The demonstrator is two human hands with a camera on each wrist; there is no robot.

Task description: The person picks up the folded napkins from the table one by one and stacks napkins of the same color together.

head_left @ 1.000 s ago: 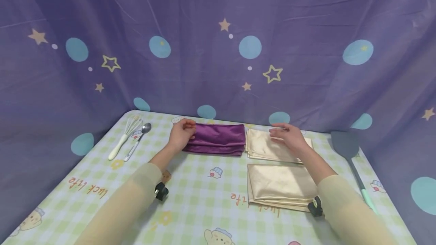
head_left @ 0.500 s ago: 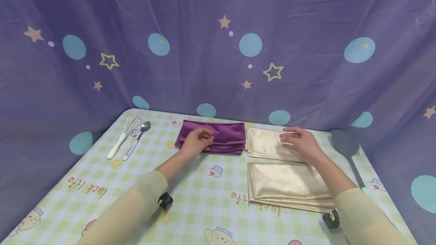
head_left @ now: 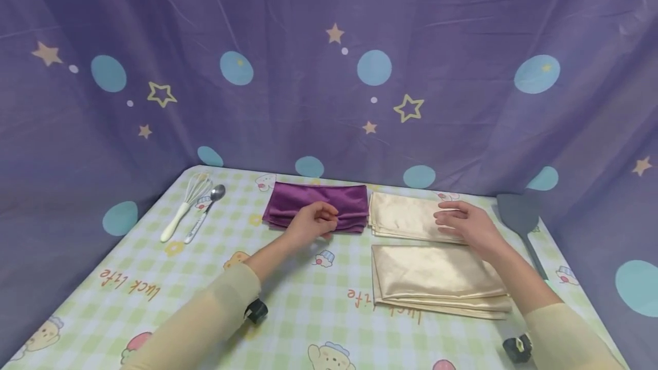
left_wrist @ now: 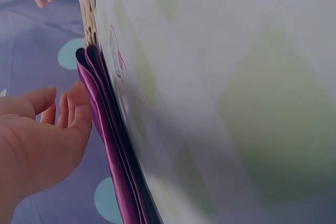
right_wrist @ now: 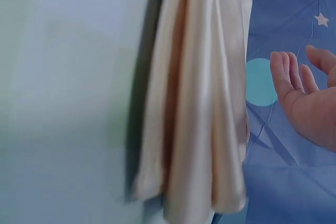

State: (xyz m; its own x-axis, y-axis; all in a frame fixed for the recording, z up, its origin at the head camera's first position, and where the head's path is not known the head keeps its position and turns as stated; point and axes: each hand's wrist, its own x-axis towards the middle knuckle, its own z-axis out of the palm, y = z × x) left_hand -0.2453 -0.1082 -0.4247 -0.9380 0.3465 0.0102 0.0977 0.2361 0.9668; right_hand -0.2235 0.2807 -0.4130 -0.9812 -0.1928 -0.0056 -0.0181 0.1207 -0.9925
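The head camera looks forward and down across the table (head_left: 308,301) to the curtain (head_left: 288,90). Both wrist cameras sit low and close, turned sideways: the left along the purple cloth (left_wrist: 111,140), the right at a beige cloth (right_wrist: 197,103). Head and left views share the purple cloth.

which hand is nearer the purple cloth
Left. The left hand is over the near edge of the purple cloth; the right hand is off to its right, over the far cream cloth.
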